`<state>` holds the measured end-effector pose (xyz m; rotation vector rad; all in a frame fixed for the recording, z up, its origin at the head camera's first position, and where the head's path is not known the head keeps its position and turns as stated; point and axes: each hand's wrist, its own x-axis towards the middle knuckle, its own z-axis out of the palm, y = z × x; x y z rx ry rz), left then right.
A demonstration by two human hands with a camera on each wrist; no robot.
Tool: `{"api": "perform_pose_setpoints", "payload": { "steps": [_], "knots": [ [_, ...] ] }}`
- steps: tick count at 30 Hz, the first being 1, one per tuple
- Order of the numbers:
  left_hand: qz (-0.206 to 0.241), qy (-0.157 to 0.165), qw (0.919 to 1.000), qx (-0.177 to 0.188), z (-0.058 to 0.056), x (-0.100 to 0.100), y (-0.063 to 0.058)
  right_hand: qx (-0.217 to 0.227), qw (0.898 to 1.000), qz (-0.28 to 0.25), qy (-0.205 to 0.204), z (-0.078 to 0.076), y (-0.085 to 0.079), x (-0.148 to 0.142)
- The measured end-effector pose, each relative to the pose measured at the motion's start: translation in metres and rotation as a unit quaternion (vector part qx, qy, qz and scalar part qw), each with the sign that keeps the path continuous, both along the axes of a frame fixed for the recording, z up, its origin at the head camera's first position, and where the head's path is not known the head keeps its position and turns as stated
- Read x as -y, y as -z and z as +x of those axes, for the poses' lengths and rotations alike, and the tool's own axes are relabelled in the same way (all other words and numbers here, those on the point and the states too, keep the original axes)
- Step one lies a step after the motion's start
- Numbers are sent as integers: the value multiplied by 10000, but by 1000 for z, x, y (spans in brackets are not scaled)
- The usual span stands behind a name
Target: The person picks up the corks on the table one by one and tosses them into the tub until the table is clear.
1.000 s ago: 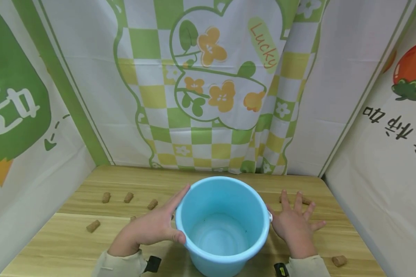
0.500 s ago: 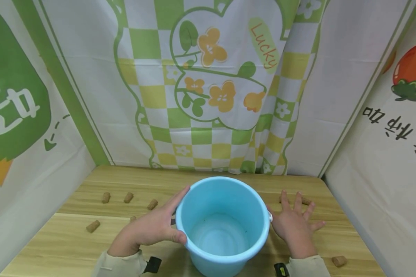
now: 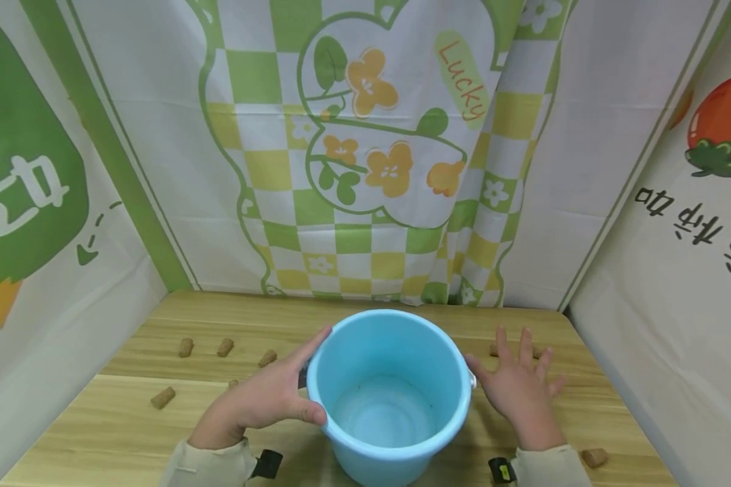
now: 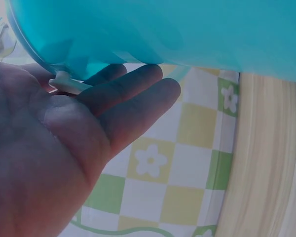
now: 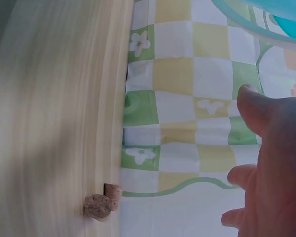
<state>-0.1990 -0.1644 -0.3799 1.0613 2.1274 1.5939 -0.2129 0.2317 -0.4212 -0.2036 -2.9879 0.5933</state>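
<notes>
A light blue plastic bucket (image 3: 396, 450) stands at the near middle of the table, its mouth facing up and its inside visible. Along its left side lies my left hand (image 3: 262, 399), thumb at the near rim and fingers reaching along the outer wall. In the left wrist view those fingers (image 4: 133, 113) are extended beside the white handle joint (image 4: 64, 84). To the right of the bucket, my right hand (image 3: 520, 392) has its fingers spread and holds nothing. Its thumb (image 5: 254, 106) is apart from the bucket in the right wrist view.
Cork stoppers lie scattered on the wooden table (image 3: 97, 419); one cork (image 3: 164, 398) is at left, another cork (image 3: 594, 458) at near right. Two corks sit beyond the right hand, partly hidden by its fingers. A checkered curtain (image 3: 371, 257) hangs behind the table.
My right hand has moved slightly away from the bucket's right side, its thumb lifting off near the handle joint. The left hand and bucket have barely moved.
</notes>
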Motion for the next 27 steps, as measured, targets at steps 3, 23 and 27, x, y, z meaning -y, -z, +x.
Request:
{"api": "perform_pose_setpoints", "payload": {
  "steps": [3, 23, 27],
  "knots": [
    [48, -17, 10000, -25, -1, 1, -1, -207, 9997, 54, -134, -2, -1, -3],
    [-149, -161, 9997, -128, -4, 6, 0, -395, 9972, -345, -524, 0, -21, -52],
    [-119, -131, 9997, -140, -4, 6, 0, -635, 9964, -304, -479, 1, -26, -71]
  ]
}}
